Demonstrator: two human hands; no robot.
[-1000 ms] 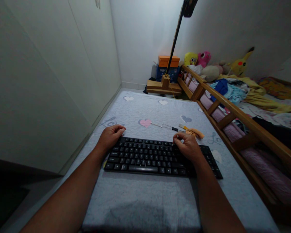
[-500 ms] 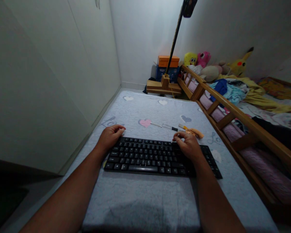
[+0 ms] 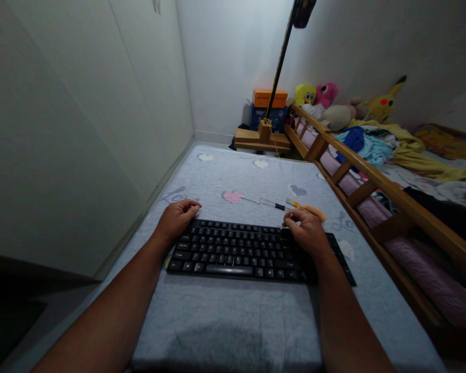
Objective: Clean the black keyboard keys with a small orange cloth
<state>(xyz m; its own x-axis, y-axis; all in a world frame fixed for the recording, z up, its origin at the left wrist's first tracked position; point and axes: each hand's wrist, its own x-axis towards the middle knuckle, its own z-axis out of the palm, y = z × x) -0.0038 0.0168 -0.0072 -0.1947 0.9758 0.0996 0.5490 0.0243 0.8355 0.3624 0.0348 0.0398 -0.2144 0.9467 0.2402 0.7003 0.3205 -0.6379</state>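
Observation:
A black keyboard [image 3: 233, 251] lies flat on the pale blue bedspread in front of me. My left hand [image 3: 177, 217] rests at its upper left corner, fingers curled and thumb against them; whatever is between them, if anything, is hidden. Over the upper right part of the keys, my right hand [image 3: 305, 228] pinches a small, thin white stick [image 3: 284, 226], whose tip touches or nearly touches the top row. Most of that stick is hidden by the fingers. Behind the right hand lies an orange cloth [image 3: 314, 211], with a yellow-handled brush [image 3: 292, 202] beside it.
Beyond the keyboard lie a wire tool with a black handle [image 3: 279, 206] and a thin white stick [image 3: 250, 200]. A wooden bed rail [image 3: 367, 173] runs along the right. Past the far edge stands a wooden base [image 3: 262, 137] with a pole [image 3: 280, 65]. A white cupboard [image 3: 101, 103] borders the left.
My right hand has slid a little to the right along the top row with the white stick in its fingers. The left hand and the keyboard have stayed in place.

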